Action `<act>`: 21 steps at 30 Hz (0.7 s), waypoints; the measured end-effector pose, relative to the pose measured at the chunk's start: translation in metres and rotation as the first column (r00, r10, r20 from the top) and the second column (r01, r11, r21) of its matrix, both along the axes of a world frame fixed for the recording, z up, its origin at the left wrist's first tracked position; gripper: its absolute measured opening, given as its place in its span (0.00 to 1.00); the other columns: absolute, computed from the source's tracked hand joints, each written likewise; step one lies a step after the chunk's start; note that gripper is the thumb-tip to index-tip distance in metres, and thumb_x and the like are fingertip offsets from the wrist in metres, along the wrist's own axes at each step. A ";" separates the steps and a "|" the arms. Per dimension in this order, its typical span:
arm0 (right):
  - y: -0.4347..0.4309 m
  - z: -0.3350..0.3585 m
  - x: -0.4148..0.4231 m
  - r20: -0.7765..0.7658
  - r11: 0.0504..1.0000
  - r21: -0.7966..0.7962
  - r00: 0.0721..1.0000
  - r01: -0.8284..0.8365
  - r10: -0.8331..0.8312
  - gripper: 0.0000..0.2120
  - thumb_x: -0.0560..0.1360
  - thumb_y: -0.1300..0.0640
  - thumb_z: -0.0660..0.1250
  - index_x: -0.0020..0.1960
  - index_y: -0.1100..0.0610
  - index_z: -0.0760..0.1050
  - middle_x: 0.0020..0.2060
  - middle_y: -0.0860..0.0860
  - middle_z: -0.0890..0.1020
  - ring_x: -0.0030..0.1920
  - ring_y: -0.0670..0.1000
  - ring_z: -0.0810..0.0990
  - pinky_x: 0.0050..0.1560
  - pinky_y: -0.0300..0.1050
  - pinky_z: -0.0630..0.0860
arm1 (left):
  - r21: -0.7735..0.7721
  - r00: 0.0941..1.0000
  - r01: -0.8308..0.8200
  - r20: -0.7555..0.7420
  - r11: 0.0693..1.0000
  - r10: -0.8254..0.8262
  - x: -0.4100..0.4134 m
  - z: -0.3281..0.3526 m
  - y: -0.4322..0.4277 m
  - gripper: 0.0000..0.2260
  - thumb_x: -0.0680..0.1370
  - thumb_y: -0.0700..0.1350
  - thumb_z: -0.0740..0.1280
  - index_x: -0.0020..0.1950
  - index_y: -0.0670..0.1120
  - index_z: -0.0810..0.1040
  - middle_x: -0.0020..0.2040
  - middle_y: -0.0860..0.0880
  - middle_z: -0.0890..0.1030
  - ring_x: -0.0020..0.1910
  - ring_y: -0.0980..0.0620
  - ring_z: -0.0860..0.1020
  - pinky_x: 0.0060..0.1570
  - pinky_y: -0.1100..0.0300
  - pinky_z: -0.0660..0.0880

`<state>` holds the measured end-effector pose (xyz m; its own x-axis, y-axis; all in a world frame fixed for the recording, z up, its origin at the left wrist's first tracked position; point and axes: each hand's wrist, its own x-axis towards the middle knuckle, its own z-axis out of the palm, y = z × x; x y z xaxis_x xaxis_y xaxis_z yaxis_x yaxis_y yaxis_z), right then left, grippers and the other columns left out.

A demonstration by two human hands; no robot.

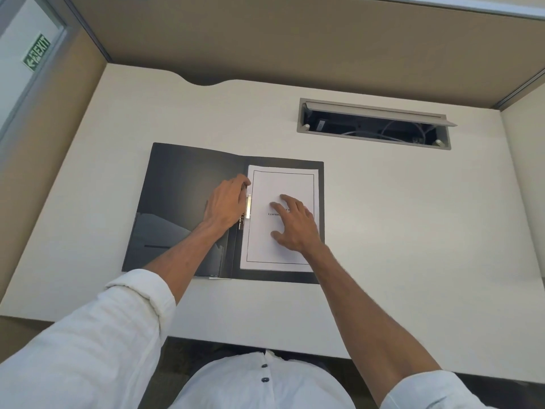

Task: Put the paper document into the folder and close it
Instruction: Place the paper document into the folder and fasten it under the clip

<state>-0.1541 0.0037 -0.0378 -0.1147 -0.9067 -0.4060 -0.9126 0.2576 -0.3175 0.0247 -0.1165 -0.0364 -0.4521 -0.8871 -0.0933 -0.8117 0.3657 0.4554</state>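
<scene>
I see a white counter (383, 202) with tan walls around it. The black folder (177, 187) lies open on it. The paper (283, 184) sits inside, under my flat, open right hand (295, 225). My left hand (227, 205) curls at the metal clip (248, 205).

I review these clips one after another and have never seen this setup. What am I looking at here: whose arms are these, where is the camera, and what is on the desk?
There is no machine. A person wears one wide-angle camera on the head, looking down at their own arms in white sleeves. On the pale desk lies a black folder, opened flat. A white paper document sits on its right half. The right hand presses flat on the page, fingers spread. The left hand is at the metal clip by the spine, beside the paper's left edge. Neither hand lifts anything. Behind the folder, an open cable hatch is set into the desk.
</scene>
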 end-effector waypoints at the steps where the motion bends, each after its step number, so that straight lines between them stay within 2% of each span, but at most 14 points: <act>1: 0.000 0.000 0.000 0.004 1.000 0.000 1.000 0.004 -0.004 0.38 0.81 0.44 0.73 0.86 0.46 0.62 0.89 0.50 0.56 0.89 0.57 0.56 0.88 0.63 0.60 | -0.010 1.000 -0.012 -0.028 1.000 0.011 0.003 0.001 0.004 0.10 0.87 0.41 0.63 0.67 0.47 0.78 0.55 0.46 0.86 0.54 0.43 0.84 0.53 0.44 0.84; 6: 0.001 0.000 0.001 0.009 1.000 -0.002 1.000 0.004 -0.004 0.38 0.81 0.44 0.73 0.87 0.46 0.61 0.89 0.50 0.55 0.89 0.56 0.56 0.89 0.62 0.59 | -0.018 0.994 -0.004 -0.109 1.000 0.002 0.020 -0.001 0.028 0.07 0.87 0.43 0.65 0.63 0.49 0.79 0.56 0.50 0.86 0.49 0.48 0.85 0.53 0.47 0.86; 11: 0.003 0.002 0.000 0.017 1.000 -0.008 1.000 -0.003 0.004 0.38 0.81 0.45 0.72 0.87 0.47 0.61 0.89 0.51 0.55 0.90 0.57 0.55 0.89 0.62 0.58 | -0.008 0.991 0.023 -0.129 1.000 -0.024 0.039 -0.006 0.051 0.09 0.87 0.41 0.67 0.66 0.47 0.81 0.61 0.49 0.87 0.53 0.46 0.86 0.57 0.46 0.87; 14: 0.004 0.002 0.001 0.019 1.000 -0.010 1.000 -0.008 0.008 0.38 0.82 0.45 0.72 0.87 0.47 0.61 0.89 0.51 0.55 0.90 0.57 0.55 0.89 0.62 0.58 | 0.032 0.991 0.023 -0.130 0.999 -0.019 0.047 -0.007 0.061 0.13 0.86 0.43 0.70 0.71 0.46 0.81 0.65 0.48 0.87 0.60 0.46 0.86 0.66 0.48 0.84; 16: 0.004 0.002 0.001 0.024 1.000 -0.010 1.000 -0.007 0.008 0.38 0.82 0.45 0.72 0.87 0.47 0.61 0.89 0.51 0.55 0.90 0.57 0.54 0.89 0.62 0.57 | 0.057 0.988 0.012 -0.154 0.998 -0.003 0.050 -0.006 0.064 0.15 0.86 0.45 0.71 0.72 0.47 0.82 0.67 0.48 0.87 0.64 0.46 0.86 0.69 0.50 0.82; 21: 0.005 0.003 0.001 0.031 1.000 -0.006 0.999 -0.009 0.009 0.38 0.82 0.46 0.72 0.87 0.48 0.60 0.89 0.51 0.54 0.90 0.56 0.54 0.89 0.62 0.56 | 0.065 0.977 -0.054 -0.205 0.996 0.066 0.045 -0.003 0.059 0.10 0.88 0.43 0.67 0.66 0.45 0.86 0.62 0.47 0.88 0.65 0.46 0.83 0.68 0.45 0.83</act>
<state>-0.1535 0.0084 -0.0345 -0.0943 -0.9100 -0.4037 -0.9045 0.2477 -0.3471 0.0702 -0.0577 -0.0390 -0.4128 -0.9091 -0.0559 -0.7175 0.2867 0.6348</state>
